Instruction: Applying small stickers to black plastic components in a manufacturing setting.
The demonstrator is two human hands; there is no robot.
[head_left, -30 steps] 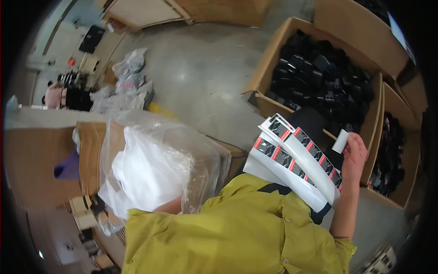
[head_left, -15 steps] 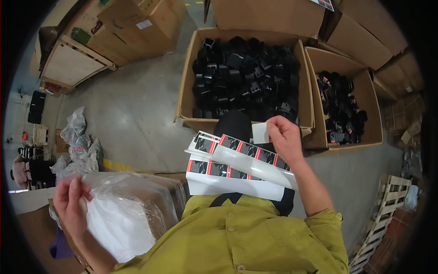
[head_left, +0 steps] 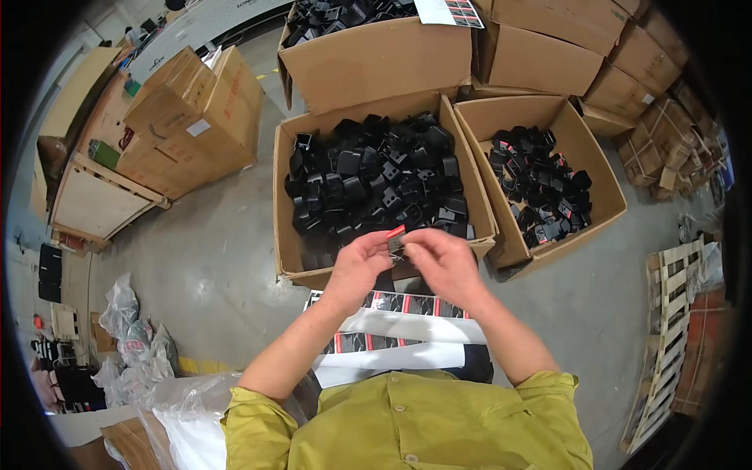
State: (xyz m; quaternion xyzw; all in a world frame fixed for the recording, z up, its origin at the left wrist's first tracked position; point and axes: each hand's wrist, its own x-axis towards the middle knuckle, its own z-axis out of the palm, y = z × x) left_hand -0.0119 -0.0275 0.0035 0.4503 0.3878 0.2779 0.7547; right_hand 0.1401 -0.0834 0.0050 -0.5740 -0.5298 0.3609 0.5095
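Observation:
A small red-and-black sticker label [head_left: 396, 240] is pinched between my two hands, above the near edge of a big cardboard box. My left hand [head_left: 355, 270] has its fingers closed on the label's left side. My right hand [head_left: 446, 265] grips it from the right, its fingertips partly covering it. Below them, sheets of matching labels [head_left: 419, 305] lie curled across my lap, showing white backing at the front. Black plastic parts [head_left: 376, 176] fill much of the big box [head_left: 470, 192].
To the right, a smaller cardboard box [head_left: 599, 184] holds black parts with red-marked labels [head_left: 540, 188]. Another box of black parts [head_left: 337, 19] stands behind. Plastic wrap [head_left: 129, 329] lies at left, a wooden pallet [head_left: 666, 337] at right, and a plastic-covered carton at lower left.
My left hand has moved from the plastic-covered carton to the middle and now grips the label with my right hand. The label has turned its printed side into view. My view has shifted upward.

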